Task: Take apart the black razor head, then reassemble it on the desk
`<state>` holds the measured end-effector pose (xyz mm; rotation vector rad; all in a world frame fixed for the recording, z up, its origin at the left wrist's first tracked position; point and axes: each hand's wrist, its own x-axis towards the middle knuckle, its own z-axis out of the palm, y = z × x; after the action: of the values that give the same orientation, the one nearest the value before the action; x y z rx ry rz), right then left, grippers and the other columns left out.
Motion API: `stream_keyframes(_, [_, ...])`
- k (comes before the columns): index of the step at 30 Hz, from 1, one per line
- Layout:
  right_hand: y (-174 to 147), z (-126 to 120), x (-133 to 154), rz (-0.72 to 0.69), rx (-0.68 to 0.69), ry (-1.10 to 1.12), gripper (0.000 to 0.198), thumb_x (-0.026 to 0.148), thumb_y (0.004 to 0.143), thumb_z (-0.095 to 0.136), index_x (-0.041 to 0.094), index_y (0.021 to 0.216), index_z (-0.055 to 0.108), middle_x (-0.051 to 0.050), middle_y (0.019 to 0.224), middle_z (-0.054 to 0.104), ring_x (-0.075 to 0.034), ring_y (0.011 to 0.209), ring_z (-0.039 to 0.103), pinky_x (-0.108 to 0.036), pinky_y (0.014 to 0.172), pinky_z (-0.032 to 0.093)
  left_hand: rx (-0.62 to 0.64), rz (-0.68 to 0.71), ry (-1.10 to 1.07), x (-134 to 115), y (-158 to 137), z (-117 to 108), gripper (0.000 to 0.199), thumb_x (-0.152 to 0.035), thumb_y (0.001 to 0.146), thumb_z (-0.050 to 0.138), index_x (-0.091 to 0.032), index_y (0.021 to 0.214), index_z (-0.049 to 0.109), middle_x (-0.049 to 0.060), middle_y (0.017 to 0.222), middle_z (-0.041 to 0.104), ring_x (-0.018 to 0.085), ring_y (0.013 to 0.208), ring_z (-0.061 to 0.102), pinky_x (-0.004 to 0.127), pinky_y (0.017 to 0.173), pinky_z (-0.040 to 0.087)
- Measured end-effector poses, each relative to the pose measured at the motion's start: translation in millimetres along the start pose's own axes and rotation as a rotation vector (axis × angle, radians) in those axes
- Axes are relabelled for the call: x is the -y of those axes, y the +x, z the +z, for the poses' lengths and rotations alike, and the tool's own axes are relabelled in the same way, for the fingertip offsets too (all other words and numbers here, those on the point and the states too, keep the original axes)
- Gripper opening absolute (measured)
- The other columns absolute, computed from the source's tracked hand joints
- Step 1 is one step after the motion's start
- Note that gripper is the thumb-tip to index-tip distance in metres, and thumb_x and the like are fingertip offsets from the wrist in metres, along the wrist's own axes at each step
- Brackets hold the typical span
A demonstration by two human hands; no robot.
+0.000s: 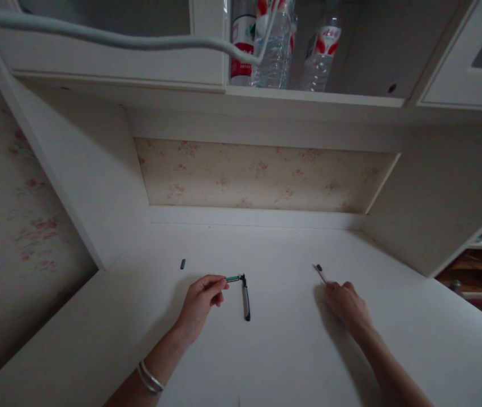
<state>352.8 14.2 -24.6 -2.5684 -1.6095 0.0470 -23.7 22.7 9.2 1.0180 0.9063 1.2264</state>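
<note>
left hand: pinching green stick beside black handle | right hand: grasping thin white stick near dark piece | green strip: lying on white table

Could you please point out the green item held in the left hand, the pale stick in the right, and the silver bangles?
Held green item (233,278): head view, middle of its visible length.
Pale stick (323,276): head view, its exposed shaft.
Silver bangles (151,379): head view, front of the bands.
</note>
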Motion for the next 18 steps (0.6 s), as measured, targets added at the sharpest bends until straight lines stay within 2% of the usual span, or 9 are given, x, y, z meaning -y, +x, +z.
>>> stream_keyframes(3, [-3, -7, 4, -0.004, -0.077, 0.022, 0.046, 0.036, 0.095, 0.026, 0.013, 0.104, 0.065, -0.018, 0.102, 0.058, -0.024, 0.074, 0.063, -0.035, 0.067, 0.047, 0.001, 0.003, 0.015, -1, -1, 1, 0.023, -0.031, 0.072, 0.068, -0.012, 0.085, 0.067, 0.006, 0.078, 0.064, 0.009, 0.056, 0.049, 0.021, 0.051, 0.036])
stream_keyframes(5, [-9, -14, 13, -0.082, -0.145, 0.079, 0.046, 0.038, 0.095, 0.026, 0.016, 0.104, 0.065, -0.014, 0.100, 0.059, -0.023, 0.074, 0.063, -0.035, 0.067, 0.047, 0.010, -0.004, 0.032, -1, -2, 2, 0.023, -0.031, 0.072, 0.068, -0.012, 0.085, 0.067, 0.007, 0.077, 0.065, 0.009, 0.056, 0.050, 0.021, 0.051, 0.037])
stream_keyframes(8, [-31, -26, 41, -0.347, -0.218, 0.287, 0.037, 0.036, 0.094, 0.033, 0.018, 0.102, 0.065, -0.009, 0.094, 0.060, -0.021, 0.078, 0.062, -0.032, 0.073, 0.048, 0.044, -0.018, 0.070, 0, -3, 3, 0.024, -0.032, 0.072, 0.068, -0.012, 0.085, 0.067, 0.007, 0.077, 0.065, 0.009, 0.056, 0.051, 0.022, 0.051, 0.038])
stream_keyframes(10, [-53, -35, 68, -0.570, -0.199, 0.416, 0.034, 0.036, 0.094, 0.037, 0.019, 0.107, 0.063, -0.008, 0.095, 0.060, -0.019, 0.080, 0.061, -0.031, 0.075, 0.048, 0.066, -0.022, 0.103, 3, -3, 4, 0.023, -0.032, 0.073, 0.067, -0.012, 0.084, 0.067, 0.008, 0.078, 0.066, 0.010, 0.056, 0.051, 0.022, 0.051, 0.038])
stream_keyframes(12, [-78, -41, 96, -0.728, -0.171, 0.473, 0.031, 0.033, 0.094, 0.038, 0.021, 0.115, 0.059, -0.008, 0.101, 0.059, -0.019, 0.082, 0.060, -0.030, 0.075, 0.049, 0.081, -0.031, 0.133, 5, -3, 5, 0.022, -0.032, 0.073, 0.066, -0.012, 0.082, 0.066, 0.008, 0.077, 0.066, 0.010, 0.056, 0.051, 0.022, 0.051, 0.039])
stream_keyframes(15, [-103, -47, 132, -0.875, -0.162, 0.455, 0.033, 0.027, 0.092, 0.046, 0.024, 0.124, 0.051, -0.008, 0.109, 0.057, -0.020, 0.088, 0.059, -0.030, 0.078, 0.049, 0.102, -0.043, 0.146, 9, -4, 6, 0.023, -0.033, 0.073, 0.067, -0.011, 0.081, 0.066, 0.006, 0.073, 0.064, 0.010, 0.054, 0.051, 0.022, 0.049, 0.038])
stream_keyframes(18, [-108, -45, 151, -0.939, -0.171, 0.399, 0.032, 0.022, 0.090, 0.051, 0.025, 0.121, 0.053, -0.007, 0.105, 0.058, -0.019, 0.086, 0.059, -0.028, 0.074, 0.049, 0.120, -0.042, 0.121, 10, -5, 7, 0.024, -0.033, 0.072, 0.068, -0.012, 0.082, 0.066, 0.005, 0.072, 0.063, 0.011, 0.055, 0.052, 0.023, 0.049, 0.039])
